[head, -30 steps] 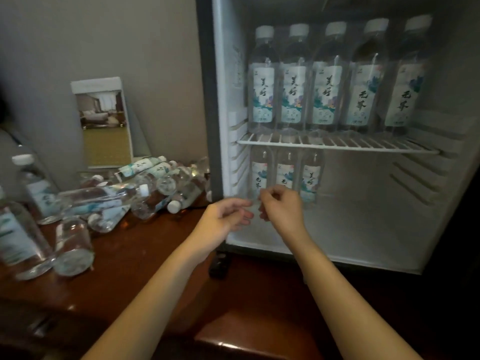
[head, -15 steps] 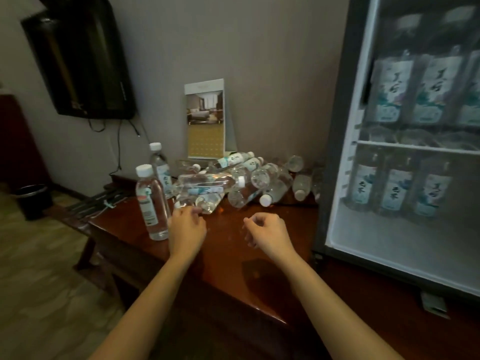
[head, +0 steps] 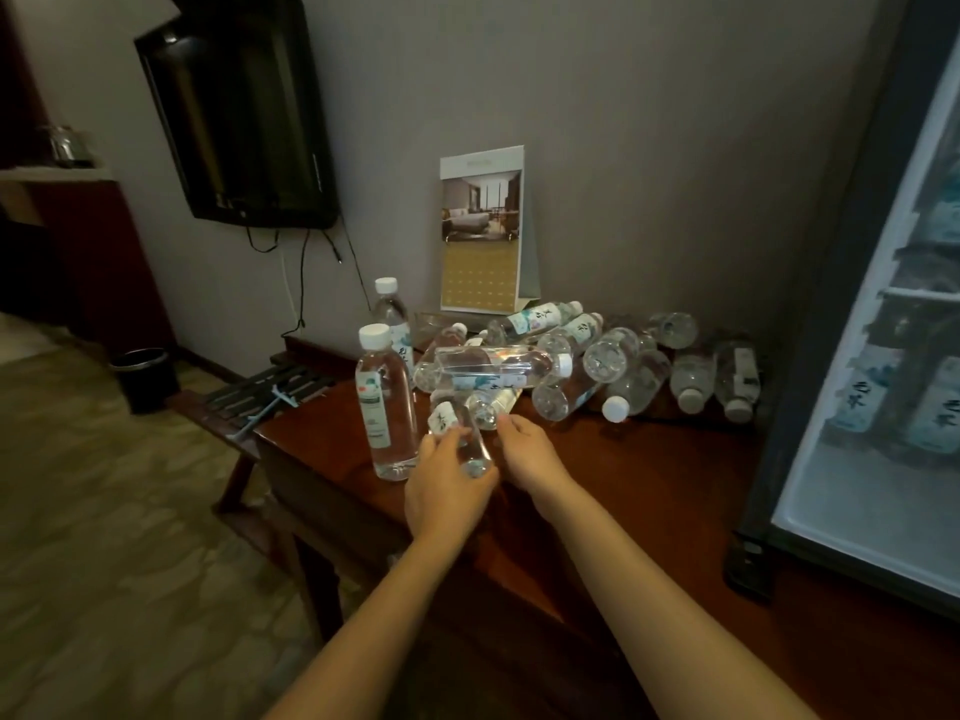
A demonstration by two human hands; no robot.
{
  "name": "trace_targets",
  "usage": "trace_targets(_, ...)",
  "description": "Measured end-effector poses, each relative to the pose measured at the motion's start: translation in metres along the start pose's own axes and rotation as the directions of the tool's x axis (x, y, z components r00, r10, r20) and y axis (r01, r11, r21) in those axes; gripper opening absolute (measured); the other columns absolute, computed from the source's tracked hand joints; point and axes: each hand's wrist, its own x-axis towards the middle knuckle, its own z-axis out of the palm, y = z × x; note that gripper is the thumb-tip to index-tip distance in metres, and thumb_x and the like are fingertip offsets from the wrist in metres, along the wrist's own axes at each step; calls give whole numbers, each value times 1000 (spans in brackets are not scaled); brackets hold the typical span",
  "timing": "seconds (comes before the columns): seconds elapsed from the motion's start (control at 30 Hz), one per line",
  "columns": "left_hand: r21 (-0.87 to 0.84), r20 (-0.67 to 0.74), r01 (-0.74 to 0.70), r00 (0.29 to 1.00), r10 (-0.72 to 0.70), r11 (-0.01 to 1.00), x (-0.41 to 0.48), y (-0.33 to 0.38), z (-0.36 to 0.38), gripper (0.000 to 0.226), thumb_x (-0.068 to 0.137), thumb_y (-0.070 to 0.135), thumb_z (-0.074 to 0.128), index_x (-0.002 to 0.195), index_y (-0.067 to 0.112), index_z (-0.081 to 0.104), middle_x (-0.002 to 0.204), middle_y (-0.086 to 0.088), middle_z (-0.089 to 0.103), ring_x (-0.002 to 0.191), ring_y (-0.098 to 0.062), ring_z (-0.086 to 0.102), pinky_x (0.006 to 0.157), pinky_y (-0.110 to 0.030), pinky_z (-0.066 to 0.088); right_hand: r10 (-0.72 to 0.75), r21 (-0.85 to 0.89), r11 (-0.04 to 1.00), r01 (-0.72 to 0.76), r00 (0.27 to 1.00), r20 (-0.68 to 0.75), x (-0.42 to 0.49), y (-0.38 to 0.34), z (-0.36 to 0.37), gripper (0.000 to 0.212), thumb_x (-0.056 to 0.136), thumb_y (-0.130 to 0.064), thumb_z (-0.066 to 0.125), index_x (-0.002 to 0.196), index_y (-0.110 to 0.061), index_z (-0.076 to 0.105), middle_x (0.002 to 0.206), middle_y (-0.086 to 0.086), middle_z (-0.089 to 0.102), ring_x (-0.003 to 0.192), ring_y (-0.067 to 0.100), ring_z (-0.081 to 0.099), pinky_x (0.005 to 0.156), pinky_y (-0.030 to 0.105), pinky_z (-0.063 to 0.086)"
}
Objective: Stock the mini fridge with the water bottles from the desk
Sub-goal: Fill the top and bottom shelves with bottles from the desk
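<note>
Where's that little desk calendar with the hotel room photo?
The desk calendar stands upright against the wall at the back of the desk, just behind the pile of water bottles and right of the wall-mounted TV.

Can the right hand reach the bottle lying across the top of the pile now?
Probably yes. The right hand is free at the pile's front edge, and the bottle on top lies just beyond its fingers, with nothing covering it.

Noted clear, glossy plastic on the water bottles (head: 519,366) with white caps and paper-like labels, polished reddish wood on the desk (head: 649,491), printed card on the calendar (head: 480,236), and a matt, faintly textured wall (head: 649,148).
</note>
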Motion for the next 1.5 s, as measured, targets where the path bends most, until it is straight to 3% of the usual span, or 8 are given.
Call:
trace_targets(0.17, -292, 136, -100, 980, 145, 951, -7, -15, 7, 49, 81, 18, 66, 127, 29, 51, 124, 9, 56, 101, -4, 58, 84, -22, 49, 15, -172, 985, -16, 1000, -10, 5, -2, -1, 32, 96, -31, 46, 117, -12, 62, 118, 11, 63, 112, 27, 57, 95, 37, 44)
trace_targets(0.27, -597, 243, 114, 969, 44, 794, -9, -17, 5, 45, 86, 5, 59, 119, 34, 50, 125, 14, 51, 91, 4, 58, 78, -15, 51, 39, -97, 995, -36, 999, 27, -2, 4, -16, 34, 93, -30, 55, 118, -8, 61, 117, 10, 65, 100, 17, 60, 86, 30, 48)
trace_targets(0.37, -737, 286, 292, 952, -110, 609, -9, -12, 6, 38, 90, 10, 58, 123, 24, 44, 129, 1, 49, 110, -18, 58, 81, -26, 54, 84, -173, 983, -66, 992, 94, -12, 2, -33, 43, 92, -30, 57, 128, -7, 54, 119, 9, 63, 94, 15, 60, 68, 24, 48)
trace_targets(0.5, -750, 474, 499, 863, -173, 434, -12, 3, 4, 70, 89, 8, 60, 146, 5, 18, 131, -15, 51, 101, -23, 62, 69, -25, 54, 154, -277, 954, -111, 978, 138, -32, 5, -62, 62, 87, -36, 63, 139, -10, 41, 133, 7, 53, 109, 16, 56, 79, 24, 45)
trace_targets(0.7, -711, 616, 579, 786, -45, 399, -32, 30, 12, 69, 82, 10, 69, 139, 3, 32, 128, -15, 57, 92, -23, 67, 70, -29, 58, 205, 13, 976, -219, 932, 298, -74, 10, -100, 56, 84, -15, 68, 135, -8, 46, 115, 10, 66, 97, 20, 67, 83, 31, 55)
trace_targets(0.97, -845, 525, 453, 807, 272, 285, -60, 68, 16, 62, 74, -13, 62, 125, 18, 49, 120, -6, 62, 106, -25, 64, 77, -34, 58, -53, 276, 961, 3, 983, 175, -132, 17, -137, 80, 81, -1, 67, 142, -38, 31, 118, 10, 64, 106, 25, 64, 91, 45, 52)
trace_targets(1.17, -891, 446, 334, 765, 464, 306, -78, 94, 14, 69, 63, -6, 68, 125, 20, 50, 123, -3, 63, 113, -23, 61, 88, -38, 54, -130, 174, 977, 120, 990, 46, -155, 9, -166, 74, 73, 2, 73, 130, -34, 43, 107, -3, 67, 102, 11, 64, 79, 26, 55)
trace_targets(1.5, -905, 423, 277, 658, 623, 322, -111, 170, 44, 65, 66, -7, 65, 124, 18, 50, 123, 2, 64, 112, -19, 61, 86, -31, 54, -139, 171, 967, 189, 953, -270, -193, 20, -235, 63, 67, 10, 74, 111, -27, 49, 102, -3, 68, 95, 11, 66, 76, 26, 56)
